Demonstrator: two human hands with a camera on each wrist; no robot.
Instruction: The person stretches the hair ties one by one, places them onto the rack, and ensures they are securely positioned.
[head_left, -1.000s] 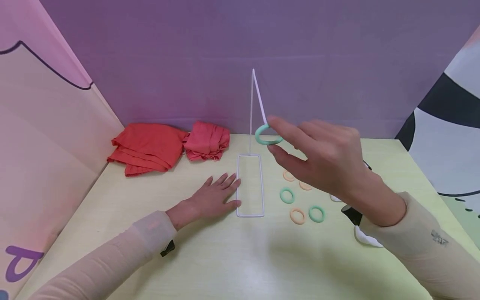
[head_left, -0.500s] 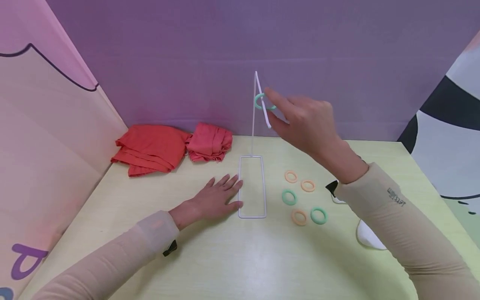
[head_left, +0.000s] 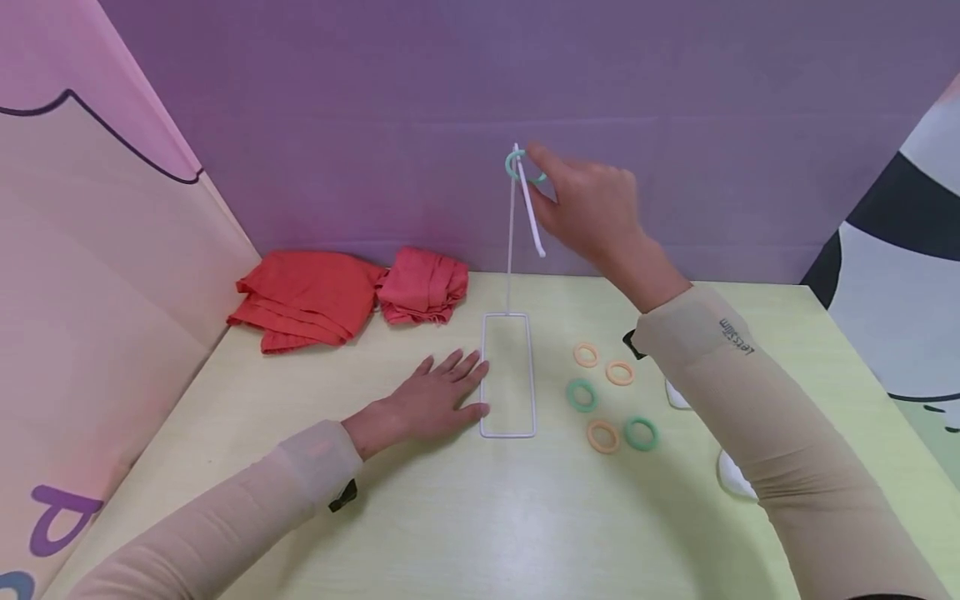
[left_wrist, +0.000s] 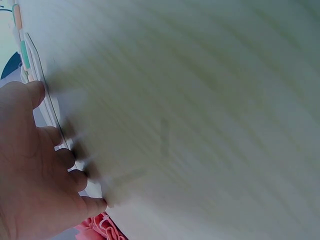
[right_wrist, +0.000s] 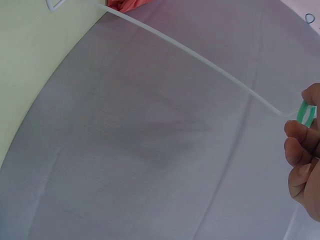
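In the head view my right hand [head_left: 588, 204] pinches a mint-green ring [head_left: 509, 166] between thumb and index finger. The ring encircles the sloping top arm of a white wire stand [head_left: 532, 215], close to the bend where the arm meets the upright. The right wrist view shows the same ring [right_wrist: 301, 112] at the rod's corner, with the other fingers curled. My left hand [head_left: 427, 402] lies flat on the table, its fingertips on the left side of the stand's rectangular base. In the left wrist view those spread fingers [left_wrist: 65, 159] touch the base wire.
Right of the base lie two green rings, one [head_left: 571, 395] nearer the stand and another [head_left: 630, 433], among several orange rings [head_left: 592, 437]. Two red cloths, a larger one [head_left: 311, 296] and a smaller one [head_left: 423, 287], sit at the back left. White objects [head_left: 733, 477] are partly behind my right forearm.
My right hand has moved up and back, carrying the green ring from the arm's front tip along it to near the bend. The left hand stays on the base.
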